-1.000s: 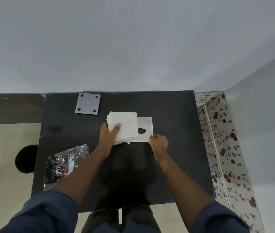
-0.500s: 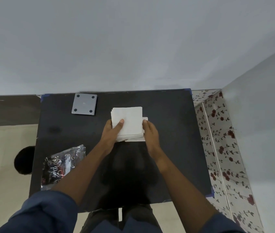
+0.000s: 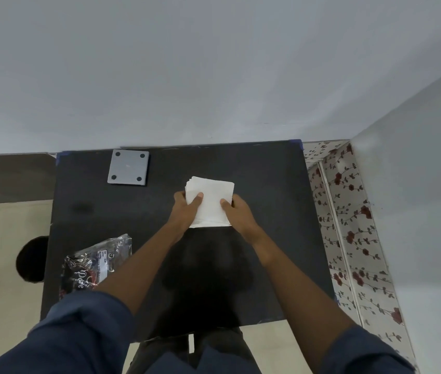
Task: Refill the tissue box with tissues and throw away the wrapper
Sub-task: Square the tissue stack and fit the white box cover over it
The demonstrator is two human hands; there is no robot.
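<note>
Two hands hold one stack of tissues (image 3: pixel 211 202) above the middle of the black table (image 3: pixel 268 211). Nearest, at the table's left front, lies the crumpled wrapper (image 3: pixel 97 261). Farther in, the left hand (image 3: pixel 187 211) and right hand (image 3: pixel 236 211) grip the stack's sides, thumbs on top (the box is hidden beneath). A grey plate (image 3: pixel 128 166) sits at the table's far left.

Dark blue sleeves (image 3: pixel 79 327) are pushed up to the elbows, leaving 2 bare forearms; dark trousers (image 3: pixel 195 352) show below.
</note>
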